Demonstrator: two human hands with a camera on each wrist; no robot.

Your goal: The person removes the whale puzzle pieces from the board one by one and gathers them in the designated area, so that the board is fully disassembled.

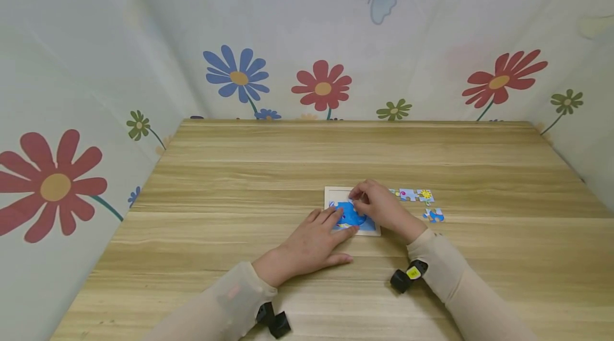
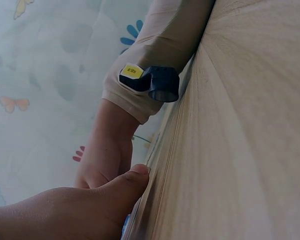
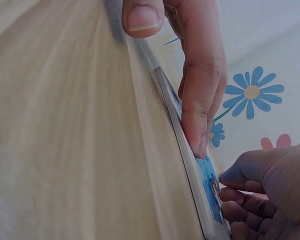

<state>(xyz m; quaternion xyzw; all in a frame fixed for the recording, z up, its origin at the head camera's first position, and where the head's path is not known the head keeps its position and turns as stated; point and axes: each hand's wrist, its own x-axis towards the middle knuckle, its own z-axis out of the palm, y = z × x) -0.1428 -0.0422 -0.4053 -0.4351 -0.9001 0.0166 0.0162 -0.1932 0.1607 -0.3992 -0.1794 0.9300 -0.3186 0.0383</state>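
A small jigsaw puzzle in a pale wooden frame (image 1: 334, 189) lies on the table, its fitted pieces showing a blue picture (image 1: 354, 219). My left hand (image 1: 309, 242) rests with extended fingers on the lower left of the puzzle; in the right wrist view, a fingertip of that left hand (image 3: 202, 85) presses on the blue surface. Over the upper right of the frame, my right hand (image 1: 379, 206) has curled fingers. Thumb and fingers of this right hand (image 3: 275, 185) pinch a puzzle piece (image 3: 216, 187) at the picture, mostly hidden by the fingertips.
Right of the frame lie joined loose puzzle pieces, one lilac (image 1: 408, 195) and one with a yellow sun (image 1: 426, 195). A blue-and-white piece (image 1: 435, 216) lies nearer. The wooden table (image 1: 230, 181) meets a flower-printed cloth (image 1: 278, 26) at the back and sides.
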